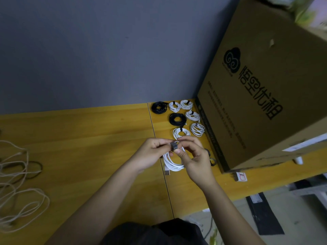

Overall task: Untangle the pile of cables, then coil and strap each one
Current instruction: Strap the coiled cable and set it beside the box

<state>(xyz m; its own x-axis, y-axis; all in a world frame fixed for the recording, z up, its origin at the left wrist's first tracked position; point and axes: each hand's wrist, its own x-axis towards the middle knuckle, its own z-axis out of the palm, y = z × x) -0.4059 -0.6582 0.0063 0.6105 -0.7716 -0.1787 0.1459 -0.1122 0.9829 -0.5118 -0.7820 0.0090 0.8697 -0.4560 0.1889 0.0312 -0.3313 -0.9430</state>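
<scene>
A big brown cardboard box (pixel 261 89) with black writing stands on the yellow wooden table (pixel 88 138), and everything else is placed from this box. The table runs out from under the box toward the left. Far to the left of the box, at the table's edge, lies the pile of cables (pixel 17 184), loose and tangled, mostly pale with some dark loops mixed in.

Right beside the box's left side sit the done coils in a small group. Two are black coils (pixel 177 119) and five are white coils (pixel 192 116), each with a dark band around it.

Just below that group, still near the box's bottom left corner, both hands meet over a white cable (pixel 172 162) wound in loops. The loops hang down from the hands toward the table, and a plug end sticks out at the bottom.

The left hand (pixel 150 154) pinches a dark strap (pixel 174 145) at the top of the loops with finger and thumb. The right hand (pixel 192 154) pinches the same strap from the other side, fingers curled.

A few small dark strap rings (pixel 212 160) lie between the right hand and the box.
</scene>
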